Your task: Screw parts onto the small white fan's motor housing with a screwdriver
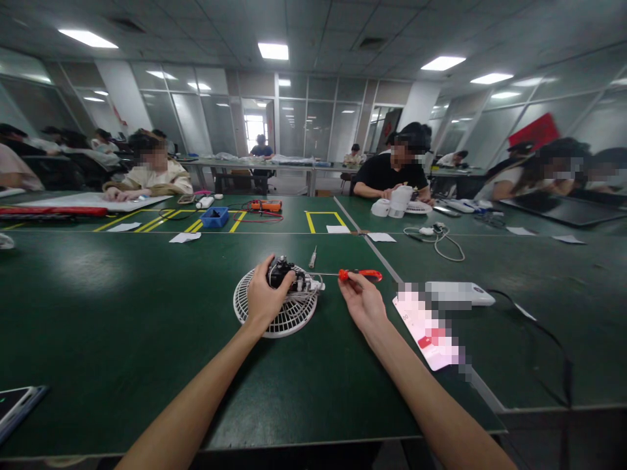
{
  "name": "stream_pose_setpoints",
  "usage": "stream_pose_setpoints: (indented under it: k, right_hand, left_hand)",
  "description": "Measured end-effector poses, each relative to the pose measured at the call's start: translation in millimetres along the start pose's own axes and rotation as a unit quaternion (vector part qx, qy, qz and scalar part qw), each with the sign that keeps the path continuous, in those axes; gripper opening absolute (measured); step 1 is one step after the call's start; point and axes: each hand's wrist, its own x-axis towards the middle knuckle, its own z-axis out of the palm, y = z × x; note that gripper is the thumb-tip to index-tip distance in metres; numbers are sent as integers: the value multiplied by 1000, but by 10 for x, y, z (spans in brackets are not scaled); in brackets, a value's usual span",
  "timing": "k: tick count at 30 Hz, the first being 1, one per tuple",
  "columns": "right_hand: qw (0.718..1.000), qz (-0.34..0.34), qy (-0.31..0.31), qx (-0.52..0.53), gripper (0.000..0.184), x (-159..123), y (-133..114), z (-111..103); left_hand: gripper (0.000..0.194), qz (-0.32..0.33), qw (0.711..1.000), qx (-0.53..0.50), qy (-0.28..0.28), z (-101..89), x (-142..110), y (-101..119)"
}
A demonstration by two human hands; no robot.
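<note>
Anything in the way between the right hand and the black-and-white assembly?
Nothing loose is visible between the right hand and the black-and-white assembly; only the held orange screwdriver reaches across the gap. The small white tool lies beyond that line.

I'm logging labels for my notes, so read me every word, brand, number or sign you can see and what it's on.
"00": glowing pink-and-white rectangular phone screen; the rest there is pixelated.
Too blurred to tell: red rectangular background panel, white oblong plastic device.
None legible: orange-red-handled metal screwdriver, round white plastic grille.
I can read nothing else.
</note>
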Motion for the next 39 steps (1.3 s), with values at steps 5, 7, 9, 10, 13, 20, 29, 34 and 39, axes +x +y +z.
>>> stream_pose_setpoints:
  k: [5, 7, 9, 10, 13, 20, 29, 34, 39]
  right_hand:
    - [999, 27, 27, 15, 18, -45, -26, 52]
    - [999, 30, 33, 3, 16, -48, -12, 50]
    - [999, 27, 29, -8, 15, -39, 2, 38]
    - [999, 25, 25, -12, 14, -32, 5, 30]
    - [1000, 20, 8, -16, 16, -9, -7, 12]
    - [1000, 23, 8, 2, 20, -10, -17, 17]
    - [999, 27, 25, -20, 21, -37, -11, 41]
    - [999, 20, 14, -28, 20, -40, -12, 24]
    - [999, 17, 16, -42, 23, -57, 28, 25]
  left_hand:
    - [63, -1, 1000, 1, -4, 0, 0, -5]
    - [63, -1, 1000, 2, -5, 1, 0, -7]
    - [63, -2, 1000, 1, -5, 1, 0, -7]
    - [63, -2, 1000, 0, -5, 0, -1, -4]
    - [62, -3, 1000, -3, -2, -6, -4, 10]
    - [62, -5, 1000, 0, -2, -12, -4, 29]
    - [63, -2, 1000, -7, 3, -2, -2, 10]
    - [63, -1, 1000, -6, 1, -3, -3, 9]
    - [63, -1, 1000, -3, 1, -3, -9, 1]
